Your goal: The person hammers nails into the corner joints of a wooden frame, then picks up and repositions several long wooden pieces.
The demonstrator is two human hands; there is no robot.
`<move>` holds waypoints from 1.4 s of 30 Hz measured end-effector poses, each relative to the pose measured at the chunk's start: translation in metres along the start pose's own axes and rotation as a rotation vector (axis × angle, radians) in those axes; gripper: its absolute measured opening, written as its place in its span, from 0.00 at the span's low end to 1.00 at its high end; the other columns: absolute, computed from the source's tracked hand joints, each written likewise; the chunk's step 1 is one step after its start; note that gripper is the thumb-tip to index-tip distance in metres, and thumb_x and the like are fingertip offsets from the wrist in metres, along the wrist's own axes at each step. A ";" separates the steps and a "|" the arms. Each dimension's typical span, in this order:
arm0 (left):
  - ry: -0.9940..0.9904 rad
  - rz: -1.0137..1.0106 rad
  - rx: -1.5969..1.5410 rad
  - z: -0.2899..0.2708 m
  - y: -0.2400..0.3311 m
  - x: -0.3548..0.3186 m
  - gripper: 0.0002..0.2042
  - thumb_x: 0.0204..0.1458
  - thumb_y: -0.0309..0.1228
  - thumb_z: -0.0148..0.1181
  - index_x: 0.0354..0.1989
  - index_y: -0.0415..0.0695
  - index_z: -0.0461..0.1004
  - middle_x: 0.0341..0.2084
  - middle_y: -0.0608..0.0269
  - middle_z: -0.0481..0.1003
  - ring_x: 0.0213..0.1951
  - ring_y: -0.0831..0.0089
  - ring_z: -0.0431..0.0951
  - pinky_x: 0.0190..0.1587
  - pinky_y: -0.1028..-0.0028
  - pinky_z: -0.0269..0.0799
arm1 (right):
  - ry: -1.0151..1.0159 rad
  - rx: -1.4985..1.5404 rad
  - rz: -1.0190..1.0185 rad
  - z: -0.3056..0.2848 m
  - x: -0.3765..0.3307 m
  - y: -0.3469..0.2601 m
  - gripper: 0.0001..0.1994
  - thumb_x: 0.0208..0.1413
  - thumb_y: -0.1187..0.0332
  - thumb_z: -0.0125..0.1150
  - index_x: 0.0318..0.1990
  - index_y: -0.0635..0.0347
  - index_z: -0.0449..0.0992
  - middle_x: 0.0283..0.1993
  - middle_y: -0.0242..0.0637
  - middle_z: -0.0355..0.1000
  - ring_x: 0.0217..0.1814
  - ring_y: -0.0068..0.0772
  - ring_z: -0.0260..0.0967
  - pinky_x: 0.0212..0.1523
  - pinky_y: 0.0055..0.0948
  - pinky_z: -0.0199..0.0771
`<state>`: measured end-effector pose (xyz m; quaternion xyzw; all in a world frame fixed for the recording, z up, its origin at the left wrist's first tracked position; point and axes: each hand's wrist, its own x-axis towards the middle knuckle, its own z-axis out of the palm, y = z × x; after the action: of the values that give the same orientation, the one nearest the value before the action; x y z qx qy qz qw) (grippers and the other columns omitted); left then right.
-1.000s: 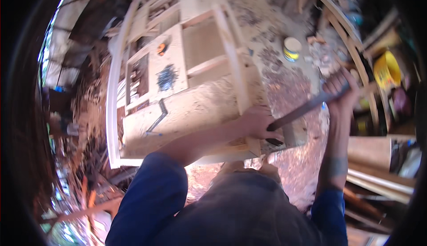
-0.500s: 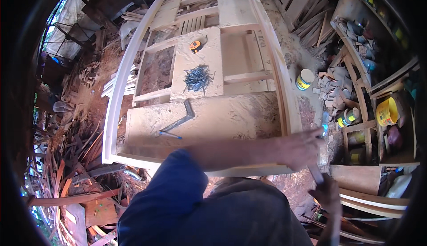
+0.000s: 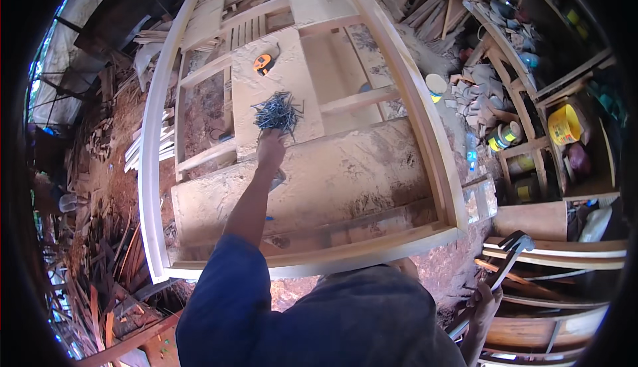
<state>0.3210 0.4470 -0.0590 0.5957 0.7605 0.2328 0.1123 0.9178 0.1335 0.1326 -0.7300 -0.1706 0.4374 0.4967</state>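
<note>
One large pale wooden frame [image 3: 425, 134] lay flat across the workshop, serving as the worktop, so loose items rested on its panels within arm's reach. A shelf [image 3: 531, 68] at the right carried a yellow bucket [image 3: 565, 124] and tins; their contents could not be made out. The left hand [image 3: 270, 149] stretched to a heap of dark nails [image 3: 278, 112] on a panel, fingers touching its near edge. An orange tape measure [image 3: 264, 63] lay beyond. The right hand [image 3: 485, 304], low at the side, was clamped on a hammer [image 3: 508, 257], head up.
</note>
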 end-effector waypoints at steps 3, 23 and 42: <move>-0.020 0.027 0.061 0.008 0.002 0.009 0.10 0.53 0.24 0.60 0.44 0.46 0.78 0.46 0.50 0.75 0.52 0.46 0.75 0.50 0.51 0.75 | 0.062 -0.040 0.007 -0.007 -0.010 -0.001 0.07 0.53 0.74 0.59 0.28 0.55 0.66 0.17 0.24 0.58 0.14 0.17 0.55 0.14 0.21 0.56; -0.648 0.547 -0.427 0.006 0.475 -0.158 0.12 0.59 0.32 0.65 0.43 0.35 0.84 0.32 0.56 0.83 0.36 0.69 0.81 0.42 0.73 0.74 | -0.946 0.297 0.397 -0.112 0.136 -0.002 0.15 0.52 0.75 0.66 0.45 0.63 0.68 0.22 0.30 0.66 0.15 0.20 0.62 0.13 0.22 0.63; -1.061 0.466 0.328 0.098 0.515 -0.191 0.07 0.56 0.33 0.67 0.33 0.42 0.85 0.27 0.59 0.81 0.42 0.65 0.77 0.67 0.59 0.53 | -0.889 -0.024 0.422 -0.120 0.235 0.026 0.15 0.66 0.61 0.60 0.51 0.60 0.66 0.27 0.27 0.65 0.21 0.18 0.62 0.20 0.23 0.64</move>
<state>0.8555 0.3794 0.0876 0.7911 0.4761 -0.1979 0.3292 1.1414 0.2130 0.0149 -0.4969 -0.2196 0.7957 0.2678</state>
